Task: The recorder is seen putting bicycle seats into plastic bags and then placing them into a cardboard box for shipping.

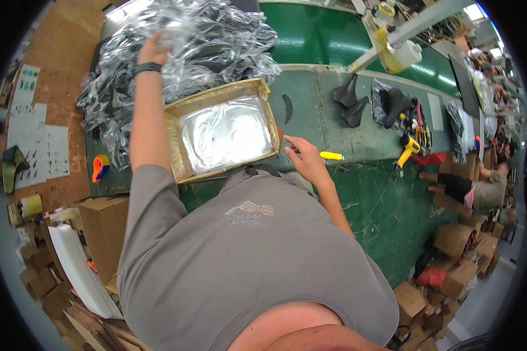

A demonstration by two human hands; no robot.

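Note:
My left hand (153,51), with a dark band at the wrist, reaches into a heap of clear plastic bags (216,44) with dark things inside. Its fingertips are blurred against the shiny film, so its grip is unclear. In front of me a worn, yellowish box (175,153) stands tilted on the bench, lined with shiny clear film (225,134). Beside its right wall is my right hand (306,159), fingers apart, thumb and forefinger toward the box, with nothing seen in it. A small curved black piece (287,109) lies just beyond.
Black bicycle saddle parts (350,100) and a bagged saddle (396,106) lie on the green bench (328,140). A yellow cutter (332,155), a yellow heat gun (409,151) and an orange tape dispenser (100,168) are nearby. Another person (487,190) works far right. Cardboard boxes (102,234) stand on the floor.

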